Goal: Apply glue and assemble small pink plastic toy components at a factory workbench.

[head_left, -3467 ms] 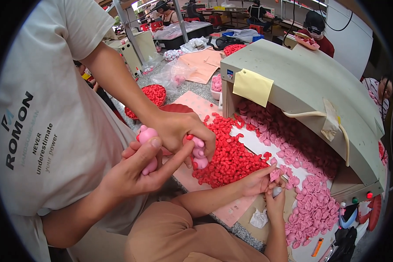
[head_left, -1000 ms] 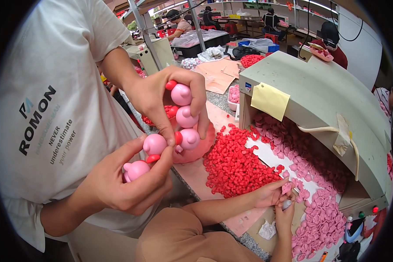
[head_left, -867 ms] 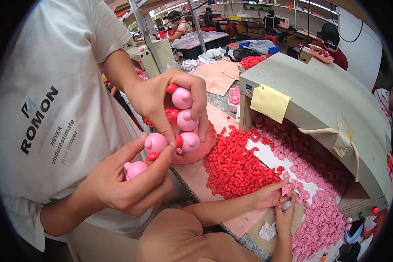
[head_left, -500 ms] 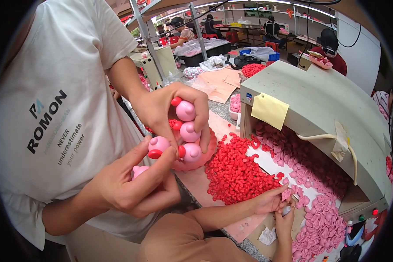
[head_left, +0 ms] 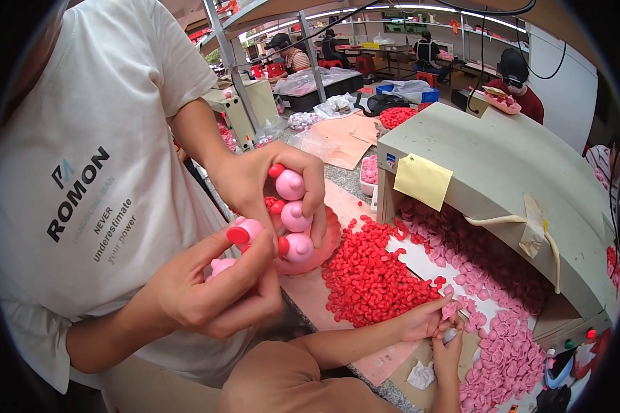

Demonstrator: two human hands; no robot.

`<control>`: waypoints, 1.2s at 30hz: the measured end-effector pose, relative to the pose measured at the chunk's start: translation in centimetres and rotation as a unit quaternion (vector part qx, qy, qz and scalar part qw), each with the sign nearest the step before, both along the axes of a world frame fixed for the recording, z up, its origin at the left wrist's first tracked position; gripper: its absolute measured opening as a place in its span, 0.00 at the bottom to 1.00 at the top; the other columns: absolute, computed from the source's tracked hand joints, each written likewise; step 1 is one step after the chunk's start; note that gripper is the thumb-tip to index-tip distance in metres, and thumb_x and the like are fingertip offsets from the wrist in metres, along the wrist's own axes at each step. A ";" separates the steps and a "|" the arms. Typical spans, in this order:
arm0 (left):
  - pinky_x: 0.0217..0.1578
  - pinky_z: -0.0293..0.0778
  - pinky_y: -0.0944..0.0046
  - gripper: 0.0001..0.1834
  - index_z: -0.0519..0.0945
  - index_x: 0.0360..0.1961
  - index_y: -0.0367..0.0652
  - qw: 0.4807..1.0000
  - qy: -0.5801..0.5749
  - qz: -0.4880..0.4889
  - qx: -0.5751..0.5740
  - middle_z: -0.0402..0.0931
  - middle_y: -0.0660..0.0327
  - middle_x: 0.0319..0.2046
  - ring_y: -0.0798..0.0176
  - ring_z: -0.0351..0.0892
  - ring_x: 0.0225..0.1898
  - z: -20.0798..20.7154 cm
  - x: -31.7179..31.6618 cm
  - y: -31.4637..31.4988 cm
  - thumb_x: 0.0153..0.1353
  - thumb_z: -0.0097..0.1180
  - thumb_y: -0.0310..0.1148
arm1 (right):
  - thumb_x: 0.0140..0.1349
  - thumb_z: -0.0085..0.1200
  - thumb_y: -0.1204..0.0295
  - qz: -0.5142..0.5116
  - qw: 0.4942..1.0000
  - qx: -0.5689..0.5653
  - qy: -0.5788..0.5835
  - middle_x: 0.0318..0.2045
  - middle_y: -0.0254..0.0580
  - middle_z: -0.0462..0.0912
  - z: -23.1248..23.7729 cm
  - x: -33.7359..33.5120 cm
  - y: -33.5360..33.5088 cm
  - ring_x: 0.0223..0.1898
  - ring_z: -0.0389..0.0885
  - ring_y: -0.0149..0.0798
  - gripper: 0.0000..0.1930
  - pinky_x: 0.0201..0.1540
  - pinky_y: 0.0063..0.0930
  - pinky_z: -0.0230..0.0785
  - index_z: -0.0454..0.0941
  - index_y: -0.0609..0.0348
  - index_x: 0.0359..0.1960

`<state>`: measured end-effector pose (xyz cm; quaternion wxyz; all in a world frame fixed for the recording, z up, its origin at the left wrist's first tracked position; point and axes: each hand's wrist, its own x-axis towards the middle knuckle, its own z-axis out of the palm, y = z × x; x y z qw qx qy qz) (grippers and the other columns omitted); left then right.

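Note:
At lower right, my left hand [head_left: 420, 322] is closed around a small soft pink moulded piece [head_left: 450, 311]. My right hand [head_left: 448, 352] meets it from below, its fingers wrapped round a grey object with a rounded end [head_left: 450, 335]; the rest of that object is hidden in the grip. Both hands are close together, beside a heap of flat pink moulded pieces [head_left: 506, 354] and a heap of small red pieces [head_left: 365, 282]. A crumpled white tissue [head_left: 421, 375] lies below my left forearm.
On my left, a co-worker in a white T-shirt [head_left: 96, 165] holds several pink balls [head_left: 296, 217] with red parts over a red scalloped bowl [head_left: 329, 237]. A grey arched machine [head_left: 503, 158] stands over pink pieces at right. Other people sit farther back.
The grey object and pink piece have shifted slightly between my hands, which stay in place. The co-worker has turned one pink ball so its red disc faces up more. The view has tilted slightly.

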<state>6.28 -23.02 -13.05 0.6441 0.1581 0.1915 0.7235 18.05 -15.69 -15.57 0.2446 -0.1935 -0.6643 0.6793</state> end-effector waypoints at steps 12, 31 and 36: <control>0.23 0.64 0.74 0.22 0.69 0.47 0.51 1.000 -0.009 -0.002 0.001 0.74 0.66 0.32 0.77 0.64 0.23 -0.7 -0.2 0.4 0.64 0.39 0.56 | 0.52 0.45 0.88 -0.001 1.000 -0.005 0.001 0.29 0.33 0.69 -0.2 -0.2 0.2 0.28 0.66 0.23 0.22 0.32 0.14 0.62 0.60 0.63 0.50; 0.25 0.66 0.73 0.21 0.70 0.43 0.48 0.998 -0.051 -0.001 0.021 0.71 0.67 0.31 0.74 0.67 0.25 -0.7 -0.5 -0.1 0.64 0.39 0.54 | 0.54 0.44 0.87 0.011 1.000 -0.014 -0.001 0.31 0.34 0.69 0.0 -0.3 0.0 0.31 0.67 0.25 0.21 0.37 0.16 0.64 0.60 0.62 0.51; 0.25 0.67 0.72 0.21 0.70 0.42 0.47 0.998 -0.052 -0.007 0.025 0.71 0.67 0.31 0.73 0.67 0.25 -0.4 -0.4 0.1 0.65 0.39 0.54 | 0.54 0.44 0.87 0.003 1.000 0.001 -0.016 0.31 0.33 0.68 -0.5 -0.2 0.3 0.31 0.67 0.24 0.21 0.37 0.15 0.63 0.60 0.62 0.50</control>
